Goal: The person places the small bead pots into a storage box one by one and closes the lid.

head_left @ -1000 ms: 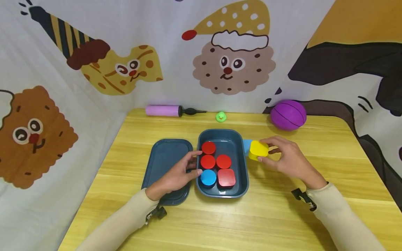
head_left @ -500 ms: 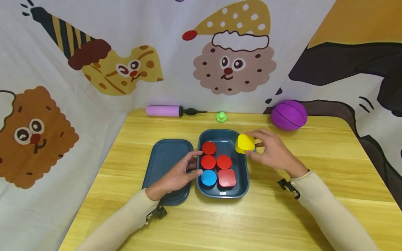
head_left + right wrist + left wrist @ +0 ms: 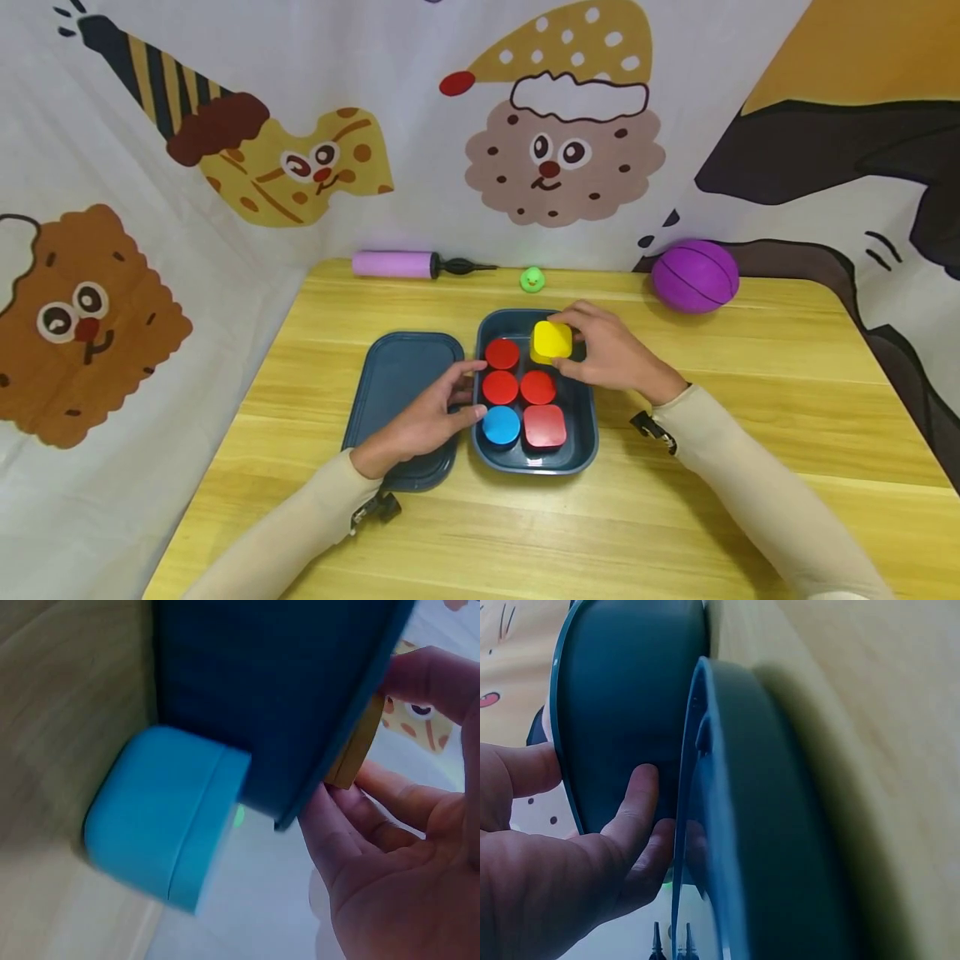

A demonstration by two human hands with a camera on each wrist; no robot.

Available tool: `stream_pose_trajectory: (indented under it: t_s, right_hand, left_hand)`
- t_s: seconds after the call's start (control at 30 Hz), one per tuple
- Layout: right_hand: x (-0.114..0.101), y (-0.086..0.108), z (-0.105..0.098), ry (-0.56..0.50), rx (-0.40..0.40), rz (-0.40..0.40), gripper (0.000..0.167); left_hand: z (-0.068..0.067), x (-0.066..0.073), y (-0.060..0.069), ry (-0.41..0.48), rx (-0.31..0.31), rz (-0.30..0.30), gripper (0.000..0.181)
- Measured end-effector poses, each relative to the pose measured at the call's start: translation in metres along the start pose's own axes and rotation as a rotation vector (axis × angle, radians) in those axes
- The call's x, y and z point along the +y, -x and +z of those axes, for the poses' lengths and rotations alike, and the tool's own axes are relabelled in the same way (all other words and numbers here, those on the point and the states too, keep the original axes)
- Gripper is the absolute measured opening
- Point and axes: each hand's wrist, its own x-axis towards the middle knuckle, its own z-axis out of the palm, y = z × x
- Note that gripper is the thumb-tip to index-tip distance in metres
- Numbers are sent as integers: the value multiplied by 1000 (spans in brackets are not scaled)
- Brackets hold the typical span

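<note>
My right hand (image 3: 618, 350) pinches a yellow square-topped block (image 3: 552, 341) over the back right part of the dark blue box (image 3: 573, 462). In the right wrist view the yellow block (image 3: 356, 750) shows partly past the box wall (image 3: 277, 690), with fingers around it. My left hand (image 3: 420, 421) rests at the box's left rim; in the left wrist view its fingers touch the outer wall (image 3: 622, 697). Inside the box are three red round pieces (image 3: 502, 354), a blue round piece (image 3: 501, 426) and a red square one (image 3: 544, 426).
A dark blue lid (image 3: 397, 383) lies left of the box, under my left hand. Right of the box stands a light blue block (image 3: 169, 810). Along the table's back edge are a purple pump (image 3: 395, 264), a green duck (image 3: 532, 280) and a purple ball (image 3: 695, 277).
My right hand has carried the yellow block leftward, from beside the box across its right rim to over the inside. The left hand has stayed at the left rim.
</note>
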Motion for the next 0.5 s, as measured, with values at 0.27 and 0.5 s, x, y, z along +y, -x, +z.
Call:
stream_pose_trajectory:
  t_s: [0.27,0.5]
  right_hand:
    - [-5,-12,14,98,-106,21,63]
    - [-10,-15,19,116,-169,31,59]
  left_hand:
    - [0,-2,-1,8,-4,0,66]
    - [-1,-1,-1,8,-7,-7,66]
